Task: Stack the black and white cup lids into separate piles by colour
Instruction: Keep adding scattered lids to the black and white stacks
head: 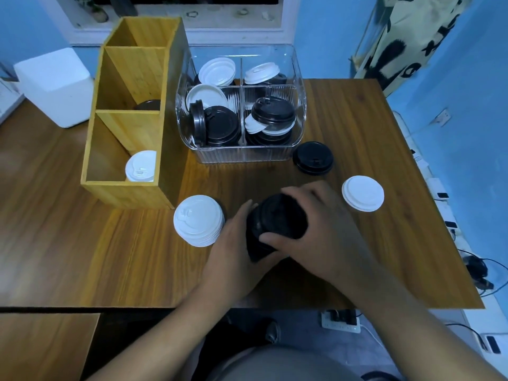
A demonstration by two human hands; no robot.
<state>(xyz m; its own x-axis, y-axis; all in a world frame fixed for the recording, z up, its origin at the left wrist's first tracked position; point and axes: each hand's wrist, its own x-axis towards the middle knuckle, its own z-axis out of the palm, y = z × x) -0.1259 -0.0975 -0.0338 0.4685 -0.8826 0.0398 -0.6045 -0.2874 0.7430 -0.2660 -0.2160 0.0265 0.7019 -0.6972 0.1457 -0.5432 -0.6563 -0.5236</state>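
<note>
Nearest, both hands close on the black lid stack [275, 224], which sits tilted between them just above the counter [82, 257]. The left hand [233, 243] cups the stack's left side and base. The right hand [321, 229] grasps it from the right, thumb across its near edge and fingers curled over its far rim. Just left of the black lid stack, close to the left fingertips, stands the white lid stack [198, 220]. Right of and a little beyond it lies a single white lid [362, 193]; farther still, a single black lid [312, 158]. Beyond the black lid stack is the clear bin [236, 156], holding mixed black and white lids. Beyond and to the left is the wooden organiser [132, 191], with one white lid [140, 166] in its nearest compartment.
</note>
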